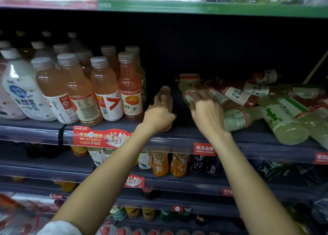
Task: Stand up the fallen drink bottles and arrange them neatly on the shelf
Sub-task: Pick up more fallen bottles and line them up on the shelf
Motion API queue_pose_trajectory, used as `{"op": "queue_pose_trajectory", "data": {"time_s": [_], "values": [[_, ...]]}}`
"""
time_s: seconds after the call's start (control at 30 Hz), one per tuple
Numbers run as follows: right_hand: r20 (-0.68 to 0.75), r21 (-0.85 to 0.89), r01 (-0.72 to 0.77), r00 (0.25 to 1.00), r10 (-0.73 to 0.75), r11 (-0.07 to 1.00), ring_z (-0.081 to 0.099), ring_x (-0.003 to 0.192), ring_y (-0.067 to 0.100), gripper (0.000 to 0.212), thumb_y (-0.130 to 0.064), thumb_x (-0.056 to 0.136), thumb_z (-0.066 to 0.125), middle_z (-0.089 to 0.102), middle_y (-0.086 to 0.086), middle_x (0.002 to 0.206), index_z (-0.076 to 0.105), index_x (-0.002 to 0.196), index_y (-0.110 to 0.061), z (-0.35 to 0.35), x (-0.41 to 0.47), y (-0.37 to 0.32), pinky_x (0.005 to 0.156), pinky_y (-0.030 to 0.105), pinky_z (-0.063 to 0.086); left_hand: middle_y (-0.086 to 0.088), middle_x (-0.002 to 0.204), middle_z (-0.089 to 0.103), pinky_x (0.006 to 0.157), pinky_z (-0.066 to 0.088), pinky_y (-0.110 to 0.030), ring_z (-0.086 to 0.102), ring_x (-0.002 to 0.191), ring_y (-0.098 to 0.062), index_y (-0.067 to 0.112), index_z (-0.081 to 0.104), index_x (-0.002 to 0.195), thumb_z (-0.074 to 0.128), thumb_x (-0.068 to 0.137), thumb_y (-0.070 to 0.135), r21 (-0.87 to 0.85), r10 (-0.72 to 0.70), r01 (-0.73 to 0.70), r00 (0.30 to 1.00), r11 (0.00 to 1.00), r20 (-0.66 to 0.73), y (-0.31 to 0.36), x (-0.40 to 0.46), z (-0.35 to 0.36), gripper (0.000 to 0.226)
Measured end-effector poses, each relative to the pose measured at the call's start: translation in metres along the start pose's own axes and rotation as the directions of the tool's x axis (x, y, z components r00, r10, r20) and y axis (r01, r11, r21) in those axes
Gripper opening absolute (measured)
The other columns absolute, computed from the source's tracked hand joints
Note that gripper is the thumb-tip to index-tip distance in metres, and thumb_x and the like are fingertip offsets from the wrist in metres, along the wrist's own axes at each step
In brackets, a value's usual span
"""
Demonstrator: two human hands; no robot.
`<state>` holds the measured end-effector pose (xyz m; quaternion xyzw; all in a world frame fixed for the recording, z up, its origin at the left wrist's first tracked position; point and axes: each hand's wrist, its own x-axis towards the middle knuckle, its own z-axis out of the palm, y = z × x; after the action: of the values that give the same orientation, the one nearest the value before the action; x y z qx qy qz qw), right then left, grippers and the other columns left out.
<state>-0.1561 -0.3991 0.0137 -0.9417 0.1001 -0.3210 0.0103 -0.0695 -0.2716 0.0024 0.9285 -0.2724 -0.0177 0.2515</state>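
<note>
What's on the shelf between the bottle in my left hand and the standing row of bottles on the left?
Nothing: in the head view, bare dark shelf separates the held bottle from the nearest standing orange-label bottle.
</note>
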Motion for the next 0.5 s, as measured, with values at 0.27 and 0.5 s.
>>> {"op": "queue_pose_trajectory", "data": {"time_s": [0.27, 0.5], "values": [[0.506, 0.741, -0.496, 0.856, 0.109, 0.453, 0.064, 0.101, 0.02, 0.053, -0.043, 0.094, 0.052, 0.064, 0.004, 0.119, 0.035, 0.139, -0.019, 0.011, 0.004, -0.035, 0.088, 0.034, 0.053, -0.014, 0.156, 0.02, 0.109, 0.026, -0.016, 0.021, 0.144, -0.017, 0.006, 0.018, 0.152, 0.062, 0.087, 0.028, -0.156, 0.358, -0.468, 0.816, 0.87, -0.453, -0.026, -0.033, 0.009, 0.081], [0.28, 0.916, -0.288, 0.957, 0.072, 0.279, 0.063, 0.105, 0.006, 0.071, -0.021, 0.081, 0.073, 0.063, -0.007, 0.115, 0.031, 0.138, -0.02, 0.023, -0.005, -0.066, 0.088, 0.024, 0.052, -0.012, 0.154, 0.024, 0.115, 0.027, -0.024, 0.023, 0.145, -0.016, 0.002, 0.02, 0.15, 0.057, 0.09, 0.032, -0.183, 0.384, -0.531, 0.774, 0.828, -0.503, -0.054, -0.061, -0.014, 0.077]]}}
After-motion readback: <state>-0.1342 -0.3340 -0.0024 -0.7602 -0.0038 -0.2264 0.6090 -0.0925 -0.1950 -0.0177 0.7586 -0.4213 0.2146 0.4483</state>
